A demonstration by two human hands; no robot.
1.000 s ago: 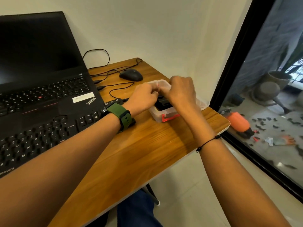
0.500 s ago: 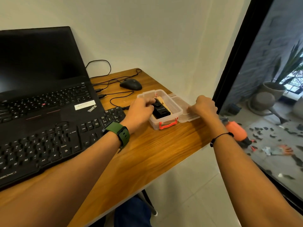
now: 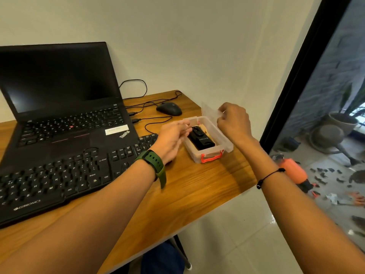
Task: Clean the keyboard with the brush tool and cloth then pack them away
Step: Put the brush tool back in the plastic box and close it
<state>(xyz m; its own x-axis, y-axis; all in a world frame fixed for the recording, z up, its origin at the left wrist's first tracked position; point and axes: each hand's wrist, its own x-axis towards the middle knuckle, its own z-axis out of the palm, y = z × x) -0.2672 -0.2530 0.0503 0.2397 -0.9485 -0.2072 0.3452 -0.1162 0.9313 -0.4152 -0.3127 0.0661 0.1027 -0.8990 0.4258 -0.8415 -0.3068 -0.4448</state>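
Note:
A clear plastic box (image 3: pixel 223 135) with a red clasp (image 3: pixel 211 157) stands on the wooden desk, right of the black keyboard (image 3: pixel 59 178). Inside it lies the black brush tool (image 3: pixel 201 139) on top of something tan (image 3: pixel 205 131), perhaps the cloth. My right hand (image 3: pixel 233 123) pinches the clear lid (image 3: pixel 209 113) and holds it raised, nearly upright, over the box's far right side. My left hand (image 3: pixel 171 138) hovers at the box's left rim with relaxed fingers and holds nothing. It is blurred, so I cannot tell whether it touches the rim.
An open black laptop (image 3: pixel 59 95) sits behind the keyboard, partly on it. A black mouse (image 3: pixel 169 108) and loose cables (image 3: pixel 154 123) lie behind the box. The desk's edge (image 3: pixel 245 191) runs close to the box on the right, beside a glass door.
The lid lay flat to the right of the box; my right hand has lifted it upright. My left hand has drawn back from the brush tool to the box's left rim.

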